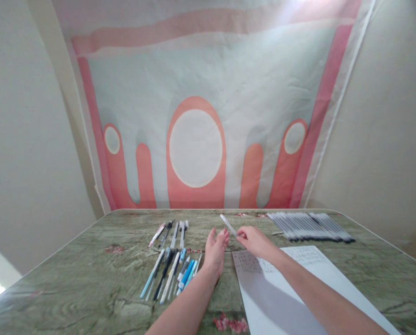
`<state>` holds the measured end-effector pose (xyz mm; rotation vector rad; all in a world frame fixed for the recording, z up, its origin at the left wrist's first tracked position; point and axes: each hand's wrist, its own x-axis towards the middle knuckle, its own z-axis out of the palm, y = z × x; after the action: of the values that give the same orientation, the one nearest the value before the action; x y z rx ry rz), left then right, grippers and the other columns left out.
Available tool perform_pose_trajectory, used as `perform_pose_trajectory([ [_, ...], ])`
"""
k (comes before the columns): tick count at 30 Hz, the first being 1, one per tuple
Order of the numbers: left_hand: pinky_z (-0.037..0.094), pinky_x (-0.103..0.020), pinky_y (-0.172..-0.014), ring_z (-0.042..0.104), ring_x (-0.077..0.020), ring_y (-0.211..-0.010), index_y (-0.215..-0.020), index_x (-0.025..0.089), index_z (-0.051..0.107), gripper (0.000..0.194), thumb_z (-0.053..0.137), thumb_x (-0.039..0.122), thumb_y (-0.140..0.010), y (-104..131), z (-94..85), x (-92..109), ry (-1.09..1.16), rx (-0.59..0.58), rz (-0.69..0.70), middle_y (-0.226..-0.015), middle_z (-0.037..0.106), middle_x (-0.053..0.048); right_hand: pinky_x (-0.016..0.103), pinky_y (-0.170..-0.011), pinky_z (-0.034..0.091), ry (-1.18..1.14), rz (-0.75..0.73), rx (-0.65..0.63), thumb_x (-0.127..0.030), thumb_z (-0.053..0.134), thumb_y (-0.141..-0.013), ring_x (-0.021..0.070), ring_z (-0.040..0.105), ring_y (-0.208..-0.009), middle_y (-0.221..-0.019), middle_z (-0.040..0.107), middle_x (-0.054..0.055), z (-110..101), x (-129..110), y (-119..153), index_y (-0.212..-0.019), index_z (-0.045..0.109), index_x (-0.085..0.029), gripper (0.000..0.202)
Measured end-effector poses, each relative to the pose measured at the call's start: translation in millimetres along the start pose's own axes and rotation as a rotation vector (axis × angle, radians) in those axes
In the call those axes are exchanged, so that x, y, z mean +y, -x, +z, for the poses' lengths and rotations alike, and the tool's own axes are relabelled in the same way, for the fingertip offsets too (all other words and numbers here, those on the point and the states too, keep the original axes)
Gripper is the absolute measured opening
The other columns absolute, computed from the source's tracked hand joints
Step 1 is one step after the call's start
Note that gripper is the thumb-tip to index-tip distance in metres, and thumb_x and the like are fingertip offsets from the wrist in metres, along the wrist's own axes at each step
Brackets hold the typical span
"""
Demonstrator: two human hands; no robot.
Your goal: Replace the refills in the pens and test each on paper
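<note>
My right hand (255, 240) pinches the near end of a slim, clear pen (229, 225), which slants up and to the left above the table. Beside it, my left hand (217, 251) is open with its fingers stretched out, close to the pen; I cannot tell whether it touches it. Under my right forearm lies a white sheet of paper (278, 298) with rows of handwriting along its far edge. To the left of my left hand is a loose group of pens in blue, black and white (169, 274).
The wood-patterned table (71, 288) carries a neat row of clear pens with dark ends (311, 227) at the back right. Farther back on the left are several more pens (174, 235). A pink and white cloth (196, 149) hangs behind the table.
</note>
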<state>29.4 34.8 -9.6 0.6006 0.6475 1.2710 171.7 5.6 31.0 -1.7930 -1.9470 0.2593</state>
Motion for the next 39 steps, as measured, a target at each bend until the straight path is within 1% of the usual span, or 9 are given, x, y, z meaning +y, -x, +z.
perform_pose_trajectory([
  [4, 0.045, -0.031, -0.087, 0.061, -0.0183, -0.096, -0.117, 0.018, 0.036, 0.051, 0.064, 0.016, -0.074, -1, -2.0, -1, -0.017, -0.002, -0.018, -0.107, 0.061, -0.014, 0.031, -0.07, 0.042, 0.371, 0.305, 0.04, -0.024, 0.048, -0.08, 0.0246, 0.063, -0.084, -0.086, 0.068, 0.015, -20, 26, -6, -0.085, 0.066, -0.013, 0.021],
  [10, 0.045, -0.031, -0.086, 0.061, -0.0192, -0.095, -0.111, 0.017, 0.04, 0.047, 0.066, 0.014, -0.072, -2, -2.1, 0, -0.043, -0.005, -0.03, -0.103, 0.062, -0.014, 0.036, -0.072, 0.044, 0.461, 0.52, 0.008, -0.02, 0.042, -0.084, 0.0271, 0.062, -0.088, -0.092, 0.065, 0.021, -43, 62, -6, -0.092, 0.066, -0.009, 0.027],
  [16, 0.044, -0.031, -0.087, 0.061, -0.0187, -0.094, -0.109, 0.017, 0.041, 0.044, 0.065, 0.014, -0.072, -1, -1.9, 0, -0.062, -0.017, -0.034, -0.101, 0.063, -0.014, 0.035, -0.074, 0.044, 0.469, 0.596, -0.031, -0.026, 0.044, -0.084, 0.0249, 0.061, -0.092, -0.097, 0.065, 0.019, -52, 77, -3, -0.097, 0.065, -0.014, 0.027],
  [21, 0.043, -0.031, -0.086, 0.062, -0.0184, -0.092, -0.107, 0.017, 0.042, 0.042, 0.065, 0.015, -0.072, -1, -2.6, 0, -0.071, -0.032, -0.035, -0.101, 0.063, -0.014, 0.035, -0.074, 0.044, 0.483, 0.629, -0.047, -0.021, 0.044, -0.083, 0.0248, 0.061, -0.092, -0.096, 0.065, 0.02, -49, 84, -4, -0.096, 0.065, -0.013, 0.026],
  [25, 0.044, -0.032, -0.083, 0.063, -0.018, -0.088, -0.106, 0.016, 0.044, 0.041, 0.065, 0.014, -0.071, 1, -1.0, -1, -0.081, -0.023, -0.035, -0.098, 0.064, -0.014, 0.035, -0.071, 0.044, 0.499, 0.622, -0.058, -0.016, 0.043, -0.082, 0.0264, 0.062, -0.091, -0.096, 0.065, 0.02, -45, 88, -4, -0.093, 0.065, -0.012, 0.025],
  [28, 0.045, -0.031, -0.079, 0.063, -0.0177, -0.084, -0.104, 0.015, 0.046, 0.038, 0.063, 0.014, -0.071, 2, 0.4, -3, -0.136, -0.029, -0.009, -0.096, 0.064, -0.014, 0.037, -0.07, 0.043, 0.51, 0.579, -0.053, -0.021, 0.046, -0.081, 0.0294, 0.061, -0.092, -0.097, 0.064, 0.019, -43, 88, -6, -0.093, 0.064, -0.012, 0.023],
  [32, 0.046, -0.032, -0.075, 0.062, -0.0178, -0.079, -0.096, 0.015, 0.054, 0.024, 0.057, 0.014, -0.072, -1, -0.1, 5, -0.544, -0.099, 0.108, -0.092, 0.065, -0.012, 0.034, -0.065, 0.041, 0.47, 0.428, -0.069, -0.035, 0.05, -0.079, 0.0287, 0.061, -0.087, -0.089, 0.066, 0.013, -36, 83, -10, -0.082, 0.064, -0.017, 0.023],
  [37, 0.044, -0.03, -0.083, 0.059, -0.0195, -0.089, -0.095, 0.016, 0.062, 0.023, 0.054, 0.022, -0.074, -4, -6.9, 42, -1.495, -0.239, 0.285, -0.096, 0.064, -0.01, 0.027, -0.056, 0.035, 0.361, 0.264, -0.117, -0.04, 0.05, -0.077, 0.0226, 0.062, -0.074, -0.078, 0.067, 0.008, -18, 66, -9, -0.071, 0.062, -0.02, 0.024],
  [39, 0.042, -0.028, -0.086, 0.056, -0.02, -0.097, -0.101, 0.016, 0.061, 0.027, 0.052, 0.024, -0.077, -6, -12.5, 62, -1.847, -0.153, 0.293, -0.103, 0.061, -0.011, 0.027, -0.054, 0.033, 0.354, 0.22, -0.116, -0.039, 0.049, -0.078, 0.0227, 0.062, -0.074, -0.077, 0.066, 0.009, -9, 60, -7, -0.071, 0.062, -0.02, 0.024],
])
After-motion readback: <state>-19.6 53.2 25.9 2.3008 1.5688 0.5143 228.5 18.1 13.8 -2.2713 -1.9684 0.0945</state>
